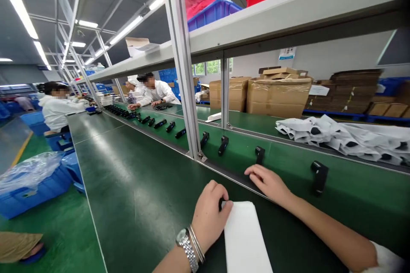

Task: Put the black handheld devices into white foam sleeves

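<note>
My left hand (212, 210) is closed over the dark green bench, fingers curled round something black that shows only as a small piece beside the thumb. Its thumb touches the top edge of a long flat white piece (246, 236), perhaps stacked sheets or a box. My right hand (269, 183) hovers at the near edge of the green conveyor belt (288, 179), empty, with fingers loosely bent and apart. Just beyond its fingertips lies a black handheld device (259, 154) with an angled head. Another such device (319, 177) lies farther right on the belt.
Several more black devices (223, 145) line the belt leftward. A metal post (182, 64) rises at the bench edge and a shelf (288, 6) crosses above. White bags (346, 138) with black spots lie beyond the belt. Co-workers (57, 104) sit farther along.
</note>
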The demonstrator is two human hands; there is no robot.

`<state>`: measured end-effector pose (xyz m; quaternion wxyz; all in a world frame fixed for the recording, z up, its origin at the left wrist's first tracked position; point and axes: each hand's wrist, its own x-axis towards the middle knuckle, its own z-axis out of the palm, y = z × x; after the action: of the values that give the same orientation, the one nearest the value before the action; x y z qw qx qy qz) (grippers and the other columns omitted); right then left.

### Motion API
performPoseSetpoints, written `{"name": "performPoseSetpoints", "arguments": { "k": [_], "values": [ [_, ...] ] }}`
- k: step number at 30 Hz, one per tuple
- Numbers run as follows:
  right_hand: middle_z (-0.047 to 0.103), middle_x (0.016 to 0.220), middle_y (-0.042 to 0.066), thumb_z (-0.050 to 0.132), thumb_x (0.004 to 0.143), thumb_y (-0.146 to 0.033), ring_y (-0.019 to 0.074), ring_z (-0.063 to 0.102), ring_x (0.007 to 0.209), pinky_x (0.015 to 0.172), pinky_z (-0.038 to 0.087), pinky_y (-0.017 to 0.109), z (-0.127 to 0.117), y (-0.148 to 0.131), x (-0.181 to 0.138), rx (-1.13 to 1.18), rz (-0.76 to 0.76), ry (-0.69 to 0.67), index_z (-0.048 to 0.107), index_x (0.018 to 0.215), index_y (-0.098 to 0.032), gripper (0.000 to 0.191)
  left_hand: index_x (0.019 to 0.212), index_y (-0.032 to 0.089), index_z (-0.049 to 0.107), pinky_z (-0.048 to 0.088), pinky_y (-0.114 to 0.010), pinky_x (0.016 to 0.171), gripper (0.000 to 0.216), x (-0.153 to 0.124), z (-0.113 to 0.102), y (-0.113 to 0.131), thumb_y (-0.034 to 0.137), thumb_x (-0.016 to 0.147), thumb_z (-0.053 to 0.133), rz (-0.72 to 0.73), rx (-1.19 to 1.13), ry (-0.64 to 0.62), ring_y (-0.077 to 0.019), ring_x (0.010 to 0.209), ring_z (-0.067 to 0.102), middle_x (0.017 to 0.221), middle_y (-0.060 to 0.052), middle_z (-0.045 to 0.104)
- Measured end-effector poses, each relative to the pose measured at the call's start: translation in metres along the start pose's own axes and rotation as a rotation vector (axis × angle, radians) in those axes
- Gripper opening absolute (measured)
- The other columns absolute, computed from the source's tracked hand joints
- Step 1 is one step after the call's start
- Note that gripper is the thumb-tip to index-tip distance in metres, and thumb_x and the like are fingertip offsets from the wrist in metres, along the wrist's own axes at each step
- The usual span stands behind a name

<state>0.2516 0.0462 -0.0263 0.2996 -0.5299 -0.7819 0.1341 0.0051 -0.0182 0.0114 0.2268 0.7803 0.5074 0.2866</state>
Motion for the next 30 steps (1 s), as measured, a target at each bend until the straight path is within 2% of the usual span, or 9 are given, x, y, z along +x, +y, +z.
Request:
{"name": "performPoseSetpoints", "arguments": {
  "k": [3, 6, 9, 12, 15, 18, 20, 24, 30],
  "values": [
    [0.061, 0.104, 0.005, 0.039, 0.093, -0.042, 0.0198, 0.061, 0.074, 0.058, 0.045, 0.030, -0.016, 0.014, 0.012, -0.173, 0.238, 0.130, 0.054, 0.118, -0.027, 0.032, 0.081, 0.019, 0.051, 0.038, -0.029, 0.071, 0.015, 0.003, -0.006, -0.003, 0.027, 0.077, 0.062, -0.090, 0.083, -0.060, -0.0169, 0.082, 0.049, 0.087, 0.000, 0.049],
    [0.058, 0.111, 0.010, 0.041, 0.089, -0.057, 0.0233, 0.062, 0.074, 0.053, 0.042, 0.030, -0.027, 0.033, 0.024, -0.272, 0.436, 0.110, 0.052, 0.125, -0.026, 0.048, 0.082, 0.019, 0.052, 0.037, -0.029, 0.072, 0.025, 0.005, -0.007, -0.005, 0.032, 0.070, 0.070, -0.125, 0.121, -0.151, -0.0178, 0.084, 0.049, 0.088, 0.001, 0.050],
    [0.058, 0.106, 0.012, 0.044, 0.084, -0.065, 0.0238, 0.061, 0.067, 0.056, 0.043, 0.034, -0.028, 0.052, 0.031, -0.211, 0.566, 0.029, 0.058, 0.119, -0.027, 0.054, 0.084, 0.020, 0.054, 0.036, -0.029, 0.073, 0.028, 0.004, -0.002, -0.005, 0.030, 0.067, 0.073, -0.126, 0.136, -0.185, -0.0179, 0.084, 0.050, 0.091, 0.001, 0.053],
    [0.059, 0.094, 0.009, 0.052, 0.081, -0.059, 0.0212, 0.058, 0.059, 0.058, 0.043, 0.036, -0.026, 0.068, 0.032, -0.080, 0.631, 0.052, 0.062, 0.106, -0.026, 0.043, 0.079, 0.019, 0.056, 0.036, -0.029, 0.074, 0.013, 0.004, 0.004, -0.006, 0.024, 0.073, 0.066, -0.100, 0.125, -0.199, -0.0157, 0.080, 0.051, 0.087, 0.002, 0.054],
    [0.058, 0.080, 0.004, 0.053, 0.082, -0.045, 0.0190, 0.057, 0.054, 0.057, 0.044, 0.035, -0.024, 0.077, 0.029, 0.029, 0.620, 0.088, 0.059, 0.098, -0.024, 0.027, 0.070, 0.017, 0.055, 0.036, -0.027, 0.072, 0.009, 0.003, 0.007, -0.007, 0.015, 0.079, 0.055, -0.061, 0.114, -0.193, -0.0134, 0.076, 0.052, 0.081, 0.002, 0.055],
    [0.058, 0.073, 0.001, 0.043, 0.087, -0.039, 0.0211, 0.062, 0.062, 0.059, 0.048, 0.033, -0.023, 0.070, 0.027, 0.180, 0.582, 0.138, 0.049, 0.109, -0.024, 0.027, 0.070, 0.017, 0.055, 0.036, -0.027, 0.072, 0.016, 0.003, 0.007, -0.008, 0.015, 0.085, 0.049, -0.015, 0.125, -0.155, -0.0129, 0.075, 0.052, 0.079, 0.002, 0.055],
    [0.062, 0.079, 0.001, 0.045, 0.088, -0.039, 0.0221, 0.067, 0.073, 0.065, 0.053, 0.034, -0.021, 0.054, 0.027, 0.423, 0.546, 0.203, 0.035, 0.123, -0.025, 0.038, 0.072, 0.017, 0.056, 0.036, -0.028, 0.073, 0.020, 0.003, 0.006, -0.008, 0.016, 0.089, 0.046, 0.013, 0.136, -0.134, -0.0130, 0.076, 0.052, 0.080, 0.001, 0.055],
    [0.066, 0.096, 0.001, 0.072, 0.076, -0.041, 0.0233, 0.070, 0.085, 0.080, 0.056, 0.040, -0.018, 0.009, 0.024, 0.997, 0.413, 0.213, 0.016, 0.138, -0.033, 0.084, 0.075, 0.018, 0.057, 0.036, -0.028, 0.075, 0.022, 0.004, 0.005, -0.007, 0.018, 0.092, 0.043, 0.043, 0.137, -0.117, -0.0137, 0.079, 0.053, 0.082, 0.001, 0.056],
    [0.065, 0.106, 0.004, 0.080, 0.067, -0.047, 0.0258, 0.071, 0.084, 0.079, 0.056, 0.048, -0.005, -0.027, 0.016, 1.092, 0.287, 0.112, 0.013, 0.141, -0.038, 0.100, 0.085, 0.020, 0.060, 0.036, -0.032, 0.083, 0.017, 0.003, 0.008, -0.010, 0.035, 0.089, 0.055, 0.049, 0.117, -0.118, -0.0187, 0.093, 0.051, 0.094, -0.001, 0.055]
  ]
}}
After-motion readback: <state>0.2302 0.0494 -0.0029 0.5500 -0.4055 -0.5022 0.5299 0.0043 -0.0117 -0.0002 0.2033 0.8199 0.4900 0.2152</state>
